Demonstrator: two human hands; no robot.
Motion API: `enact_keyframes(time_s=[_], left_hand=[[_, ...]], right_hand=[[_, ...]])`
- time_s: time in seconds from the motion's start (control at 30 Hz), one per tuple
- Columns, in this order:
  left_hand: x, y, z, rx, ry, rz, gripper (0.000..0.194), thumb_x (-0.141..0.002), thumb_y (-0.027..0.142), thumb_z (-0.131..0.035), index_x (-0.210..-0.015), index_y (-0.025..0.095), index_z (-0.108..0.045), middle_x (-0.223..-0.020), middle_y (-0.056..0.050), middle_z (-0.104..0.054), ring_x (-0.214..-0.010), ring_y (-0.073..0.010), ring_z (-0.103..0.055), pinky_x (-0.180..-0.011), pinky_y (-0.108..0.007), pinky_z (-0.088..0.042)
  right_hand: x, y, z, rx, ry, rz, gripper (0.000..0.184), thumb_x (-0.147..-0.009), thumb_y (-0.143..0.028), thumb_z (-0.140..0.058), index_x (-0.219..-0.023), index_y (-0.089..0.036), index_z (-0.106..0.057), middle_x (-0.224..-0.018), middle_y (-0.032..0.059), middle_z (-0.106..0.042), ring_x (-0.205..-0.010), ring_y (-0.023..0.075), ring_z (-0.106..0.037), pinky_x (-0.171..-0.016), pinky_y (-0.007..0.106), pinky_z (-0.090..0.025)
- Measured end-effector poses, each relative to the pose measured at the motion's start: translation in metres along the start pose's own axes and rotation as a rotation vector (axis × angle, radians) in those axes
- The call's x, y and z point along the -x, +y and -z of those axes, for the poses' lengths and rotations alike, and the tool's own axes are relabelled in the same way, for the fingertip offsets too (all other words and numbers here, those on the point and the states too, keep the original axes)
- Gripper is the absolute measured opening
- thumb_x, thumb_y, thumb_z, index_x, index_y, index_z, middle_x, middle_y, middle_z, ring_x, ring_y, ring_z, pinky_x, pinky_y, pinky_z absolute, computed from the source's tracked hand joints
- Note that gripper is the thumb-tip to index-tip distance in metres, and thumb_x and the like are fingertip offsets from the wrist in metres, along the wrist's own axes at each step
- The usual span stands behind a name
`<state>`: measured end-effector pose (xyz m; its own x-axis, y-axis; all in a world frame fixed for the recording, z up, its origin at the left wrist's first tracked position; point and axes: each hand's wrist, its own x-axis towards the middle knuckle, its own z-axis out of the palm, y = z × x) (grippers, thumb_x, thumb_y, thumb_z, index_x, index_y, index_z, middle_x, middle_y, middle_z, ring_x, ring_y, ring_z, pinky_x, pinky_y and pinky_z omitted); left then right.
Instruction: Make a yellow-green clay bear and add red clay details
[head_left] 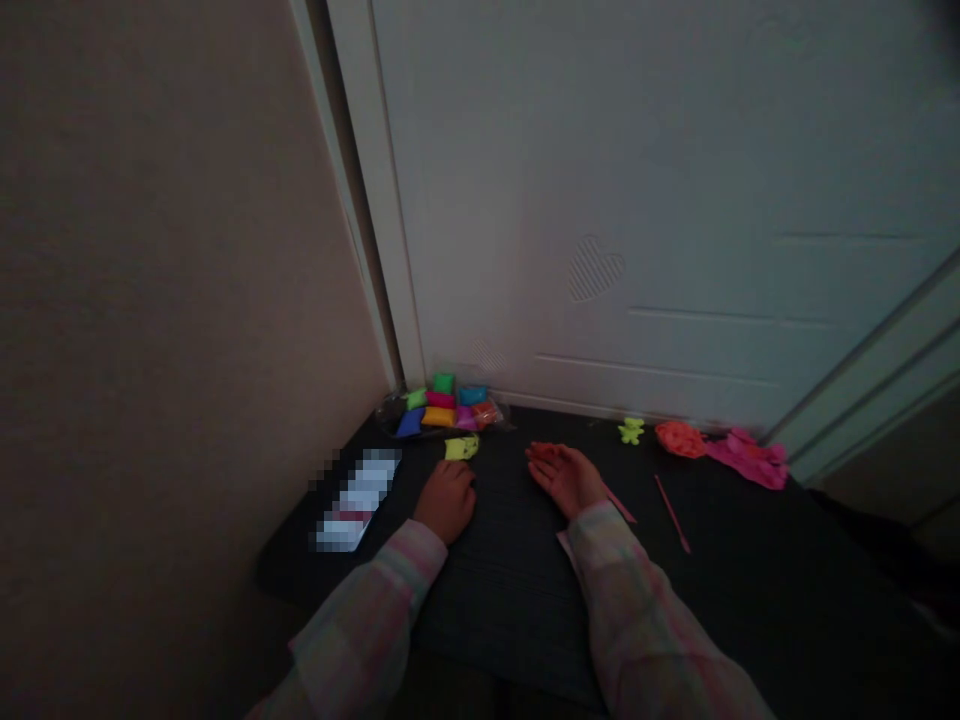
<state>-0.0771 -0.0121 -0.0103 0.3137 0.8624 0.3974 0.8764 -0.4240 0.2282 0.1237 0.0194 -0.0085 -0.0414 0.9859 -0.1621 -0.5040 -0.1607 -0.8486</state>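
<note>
My left hand [448, 500] rests on the dark table with its fingers curled under. Whatever they may hold is hidden beneath the hand. Just beyond its fingertips lies a small yellow packet [460, 447]; I cannot tell whether they touch. My right hand [568, 482] is half turned up, its fingers stretched out and slightly cupped. A reddish-orange patch shows along its upper fingers, too dim to tell from skin. Beside that wrist, a thin pink stick [621, 502] lies partly behind the hand. Another pink stick-like tool [673, 513] lies farther right.
Several colourful clay packets [439, 415] sit in clear plastic at the back left. A lit phone [360, 500], pixelated, lies at left. Along the back right are a yellow-green bear shape [631, 431], an orange lump [681, 439] and a pink piece [750, 458]. A white door [600, 180] stands behind the table.
</note>
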Motion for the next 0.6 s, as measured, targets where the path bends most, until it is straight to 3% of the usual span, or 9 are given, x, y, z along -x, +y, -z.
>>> enact_keyframes(time_s=[0.13,0.23,0.37,0.47,0.57,0.6], left_hand=[[0.0,0.003,0.001,0.026,0.017,0.024,0.019,-0.073,0.014,-0.042,-0.079,0.013,-0.06,-0.086,-0.009,-0.058,-0.083,-0.02,-0.047,-0.078,-0.036,-0.042],[0.0,0.003,0.002,0.062,0.029,0.05,0.021,-0.075,0.016,-0.04,-0.074,0.012,-0.06,-0.084,-0.01,-0.058,-0.082,-0.0208,-0.047,-0.077,-0.039,-0.041],[0.001,-0.001,0.005,0.156,0.052,0.09,0.019,-0.074,0.017,-0.041,-0.071,0.013,-0.06,-0.081,-0.01,-0.058,-0.082,-0.0217,-0.048,-0.079,-0.04,-0.04],[0.0,0.005,0.009,0.234,0.095,0.129,0.021,-0.074,0.02,-0.043,-0.085,0.013,-0.059,-0.091,-0.011,-0.056,-0.09,-0.0222,-0.047,-0.084,-0.041,-0.037],[-0.01,0.028,0.003,0.488,0.145,0.229,0.03,-0.077,0.029,-0.041,-0.101,0.016,-0.052,-0.106,-0.009,-0.052,-0.103,-0.0195,-0.044,-0.094,-0.037,-0.032],[-0.017,0.039,-0.002,0.935,0.163,0.402,0.03,-0.074,0.03,-0.047,-0.1,0.016,-0.053,-0.109,-0.008,-0.051,-0.107,-0.019,-0.043,-0.098,-0.035,-0.028]], right_hand=[[0.0,0.0,-0.002,-0.08,0.043,-0.05,0.023,-0.074,-0.038,-0.046,-0.061,-0.02,-0.045,-0.059,0.0012,-0.059,-0.055,0.0124,-0.057,-0.049,0.026,-0.044],[0.001,0.002,-0.005,-0.096,0.043,-0.076,0.023,-0.07,-0.038,-0.054,-0.059,-0.018,-0.045,-0.044,-0.0046,-0.048,-0.037,0.0062,-0.043,-0.034,0.017,-0.029],[0.004,-0.003,-0.005,-0.093,0.026,-0.066,0.033,-0.071,-0.045,-0.048,-0.051,-0.019,-0.041,-0.032,-0.0098,-0.028,-0.027,0.0033,-0.022,-0.03,0.016,-0.016],[0.004,-0.008,-0.004,-0.071,0.036,-0.026,0.037,-0.071,-0.049,-0.043,-0.049,-0.02,-0.036,-0.029,-0.0117,-0.019,-0.025,0.0036,-0.014,-0.029,0.017,-0.014],[0.002,-0.004,-0.009,-0.026,0.076,0.055,0.034,-0.069,-0.052,-0.044,-0.055,-0.021,-0.042,-0.029,-0.013,-0.019,-0.025,0.0036,-0.013,-0.03,0.018,-0.017],[0.002,-0.001,-0.012,-0.002,0.095,0.092,0.032,-0.068,-0.052,-0.046,-0.059,-0.021,-0.045,-0.03,-0.0132,-0.02,-0.025,0.0038,-0.016,-0.031,0.019,-0.02]])
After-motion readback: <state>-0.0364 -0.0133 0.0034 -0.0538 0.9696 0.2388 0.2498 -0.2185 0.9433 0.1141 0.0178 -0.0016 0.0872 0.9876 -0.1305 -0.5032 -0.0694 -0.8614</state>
